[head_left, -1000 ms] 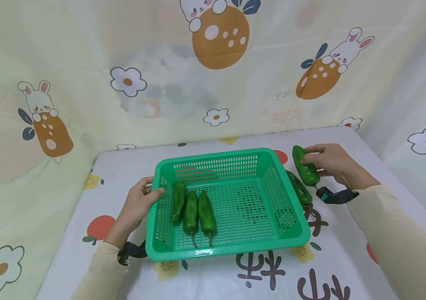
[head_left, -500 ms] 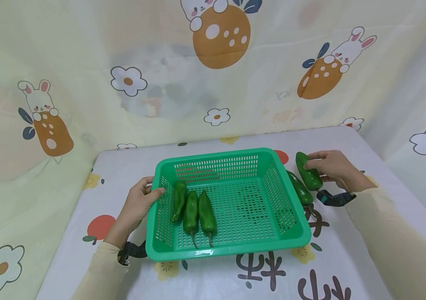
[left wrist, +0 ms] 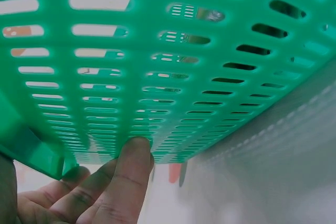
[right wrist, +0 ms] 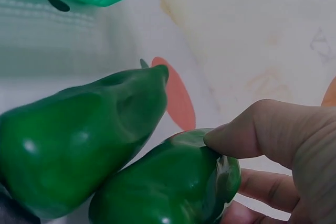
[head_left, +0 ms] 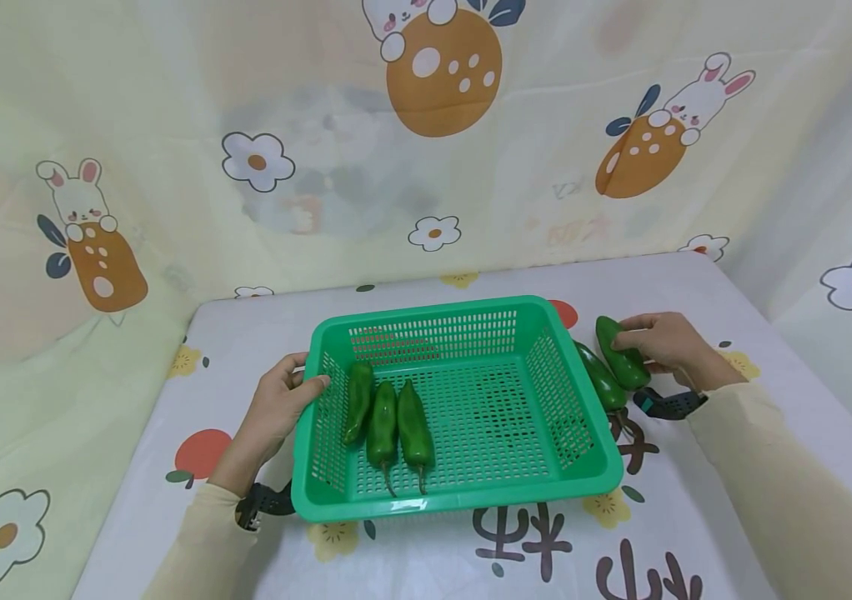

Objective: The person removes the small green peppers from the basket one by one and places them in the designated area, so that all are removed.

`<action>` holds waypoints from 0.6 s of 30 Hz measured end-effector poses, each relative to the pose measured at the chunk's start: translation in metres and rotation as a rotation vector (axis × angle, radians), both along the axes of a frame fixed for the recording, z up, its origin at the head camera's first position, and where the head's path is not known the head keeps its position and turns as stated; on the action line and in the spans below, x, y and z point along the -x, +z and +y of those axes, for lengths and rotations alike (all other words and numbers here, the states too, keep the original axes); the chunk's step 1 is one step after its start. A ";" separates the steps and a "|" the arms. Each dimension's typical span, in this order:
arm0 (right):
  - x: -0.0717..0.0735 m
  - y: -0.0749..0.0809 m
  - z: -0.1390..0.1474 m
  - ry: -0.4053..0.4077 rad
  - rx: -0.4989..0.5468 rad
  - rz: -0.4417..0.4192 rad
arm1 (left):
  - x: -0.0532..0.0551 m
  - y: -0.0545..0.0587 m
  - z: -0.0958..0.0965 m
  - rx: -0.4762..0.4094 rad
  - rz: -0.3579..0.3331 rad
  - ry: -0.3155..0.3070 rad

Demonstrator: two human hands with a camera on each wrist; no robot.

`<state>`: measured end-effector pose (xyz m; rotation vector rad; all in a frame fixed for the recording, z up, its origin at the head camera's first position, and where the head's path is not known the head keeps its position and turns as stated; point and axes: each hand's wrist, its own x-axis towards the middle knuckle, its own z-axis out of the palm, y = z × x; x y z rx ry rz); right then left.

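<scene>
A green perforated plastic basket stands on the table, with three long green peppers lying side by side in its left part, the nearest to the middle being a pepper. My left hand grips the basket's left rim, thumb over it; in the left wrist view its fingers lie against the slotted wall. At the basket's right side my right hand pinches a green pepper low over the table. Another green pepper lies between it and the basket; in the right wrist view this other pepper looks to be touching the held one.
A printed cloth covers the table. Patterned curtains hang behind it and at both sides. Dark wrist straps with cameras, such as the right wrist strap, sit close to the table near each hand.
My right hand has lowered the pepper toward the near side, bringing it down beside the other pepper outside the basket. The left hand and basket have not moved.
</scene>
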<state>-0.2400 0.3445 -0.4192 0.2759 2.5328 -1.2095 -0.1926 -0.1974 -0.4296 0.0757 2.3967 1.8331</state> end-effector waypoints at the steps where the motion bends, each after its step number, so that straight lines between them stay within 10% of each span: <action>1: 0.000 -0.002 0.001 0.002 0.001 -0.001 | 0.000 0.000 0.000 0.000 0.000 0.000; 18: 0.000 -0.012 0.001 -0.007 -0.012 -0.027 | 0.001 0.000 0.000 -0.001 -0.002 0.002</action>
